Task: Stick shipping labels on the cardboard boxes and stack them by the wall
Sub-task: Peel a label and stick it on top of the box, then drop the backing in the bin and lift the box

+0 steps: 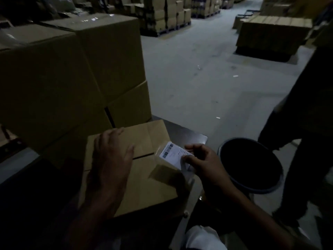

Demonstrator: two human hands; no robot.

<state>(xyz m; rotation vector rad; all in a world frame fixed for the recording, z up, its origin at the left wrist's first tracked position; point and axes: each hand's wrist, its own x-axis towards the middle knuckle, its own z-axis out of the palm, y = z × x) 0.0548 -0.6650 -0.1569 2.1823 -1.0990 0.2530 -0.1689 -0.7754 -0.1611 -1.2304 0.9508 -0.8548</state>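
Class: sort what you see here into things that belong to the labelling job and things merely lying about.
Belongs to the job:
shipping label, pinched by the right hand
small cardboard box, under the left hand
stacked boxes

Lying about:
black bin
paper scraps on the floor
distant pallet stacks

Both forearms (100, 201) bare; white cloth (203, 239) at the lap.

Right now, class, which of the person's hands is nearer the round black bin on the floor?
Right. The right hand, pinching the white shipping label, is just left of the round black bin; the left hand rests farther left.
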